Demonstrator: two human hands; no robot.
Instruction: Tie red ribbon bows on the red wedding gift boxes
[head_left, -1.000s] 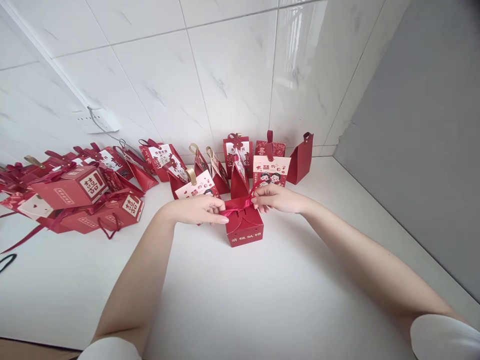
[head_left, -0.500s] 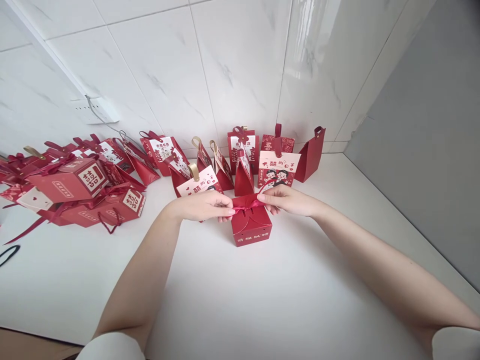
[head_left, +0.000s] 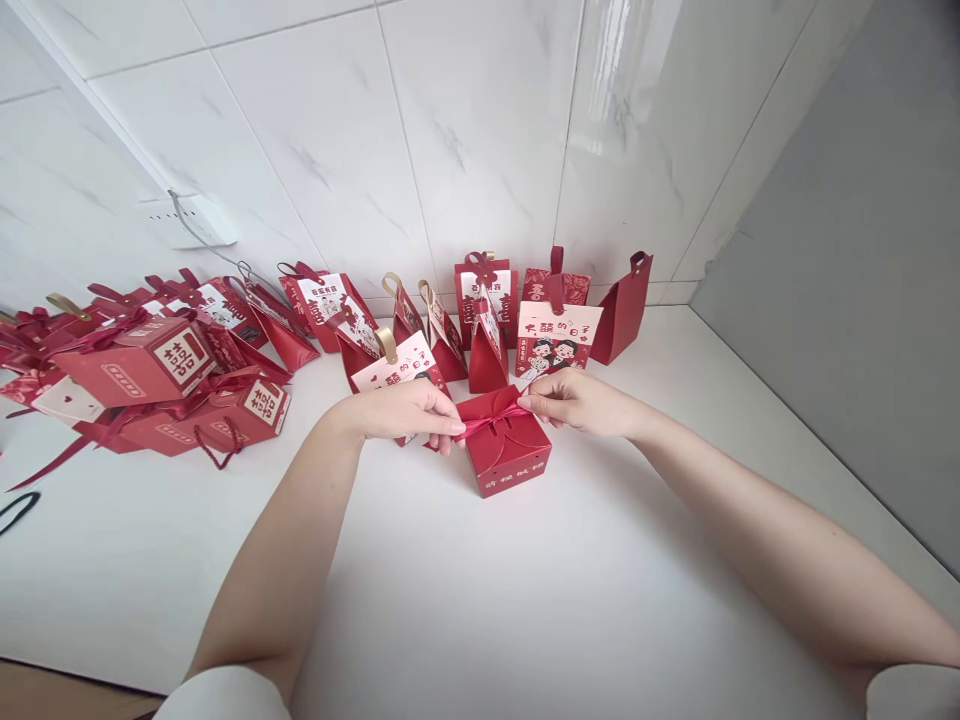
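A small red gift box (head_left: 514,472) with pale lettering on its front stands on the white table, its scalloped flaps folded over the top. Across the lid runs a red ribbon (head_left: 493,420), crossed or knotted at the middle. My left hand (head_left: 418,412) pinches the ribbon at the box's left edge. At the other side my right hand (head_left: 566,397) is closed on the ribbon near the box's back right corner. Just behind my hands stand a pink-fronted gift box (head_left: 397,365) with a gold loop and another with a cartoon couple (head_left: 559,340).
Several red gift boxes (head_left: 487,290) with loop handles stand along the tiled wall. A pile of red boxes (head_left: 135,365) with ribbons lies at the left. Behind it are a wall socket (head_left: 187,220) and a cable. A dark loop (head_left: 19,510) lies at the left edge.
The box has turned slightly and its top shows more. The ribbon is drawn tauter and flatter across the lid, with my left hand slightly farther left.
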